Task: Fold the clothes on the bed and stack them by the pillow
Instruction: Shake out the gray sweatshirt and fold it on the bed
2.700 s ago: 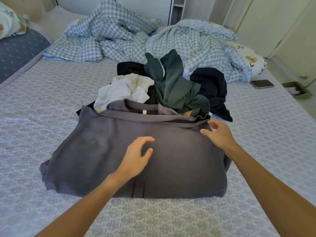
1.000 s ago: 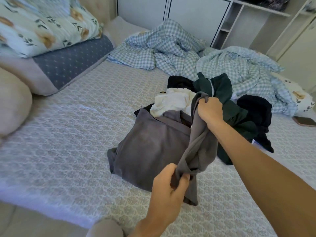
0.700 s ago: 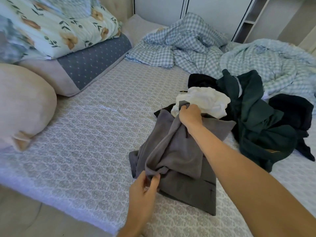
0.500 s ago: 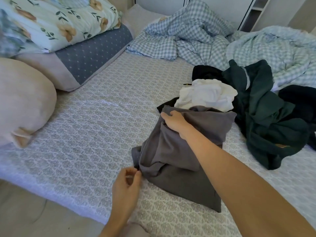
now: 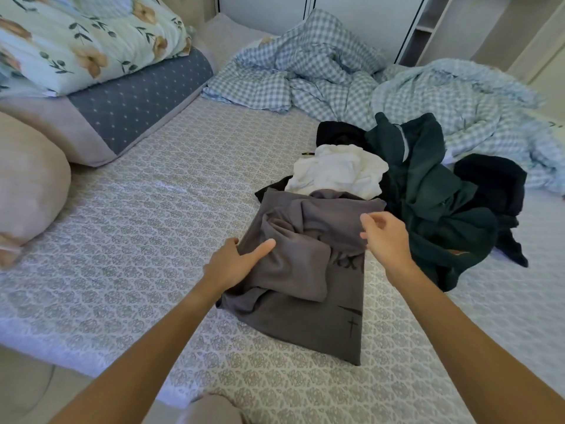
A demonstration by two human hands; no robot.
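Observation:
A grey shirt lies partly folded and bunched on the patterned bed sheet in front of me. My left hand grips its left edge, thumb lying on top of the cloth. My right hand hovers at the right edge of the upper layer with its fingers loosely curled and a gap between thumb and fingers. Behind the shirt sits a pile: a crumpled white garment, a dark green one and a black one. A beige pillow is at the left.
A floral pillow rests on a blue dotted cushion at the back left. A rumpled checked duvet fills the far side of the bed. A small dark stick-like object lies beside the white garment. The bed's near edge runs below my left arm.
The right side of the grey shirt has been folded over to the left. My right hand let go and moved right; my left hand moved up onto the shirt's left edge.

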